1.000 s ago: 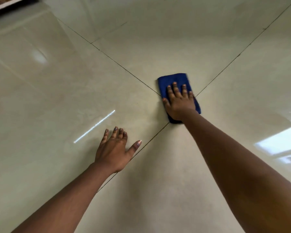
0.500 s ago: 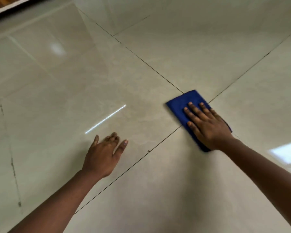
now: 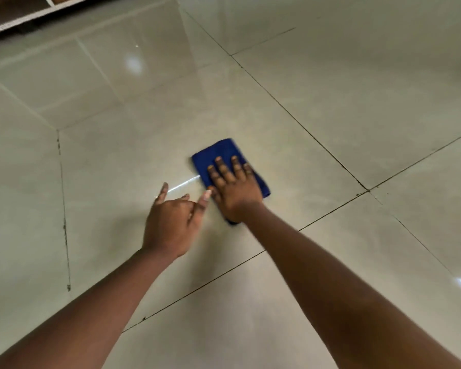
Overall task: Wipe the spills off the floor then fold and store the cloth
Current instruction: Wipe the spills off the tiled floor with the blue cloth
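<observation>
**A:** Head view first: what has changed?

**B:** The blue cloth [image 3: 225,161] has travelled. A second ago it sat right on the crossing of the grout lines; now it lies left of that crossing, in the middle of the frame, on the tile that carries the thin streak of reflected light [image 3: 184,184]. The right hand [image 3: 233,191] has swept it there across the floor [image 3: 357,107]. The left hand [image 3: 175,222], which was pressed flat on the tile, has lifted and come in beside the right one.

**A:** And for the task?

**B:** Wiping looks to be in hand, covering a fresh patch. No spill shows on the glossy tile, so how much is left cannot be judged. Folding further and storing are not yet begun, though the cloth is already a folded rectangle.

**A:** The grip?

**B:** The right hand is spread flat, palm down, fingers [image 3: 220,166] extended on top of the cloth, pressing rather than clutching. The left hand is loose, fingers partly curled, thumb and little finger out, holding nothing; its thumb tip sits just beside the right hand. Whether it touches the floor cannot be told.

**A:** Anything else?

**B:** A shelf unit's edge [image 3: 24,20] shows at the upper left.
</observation>
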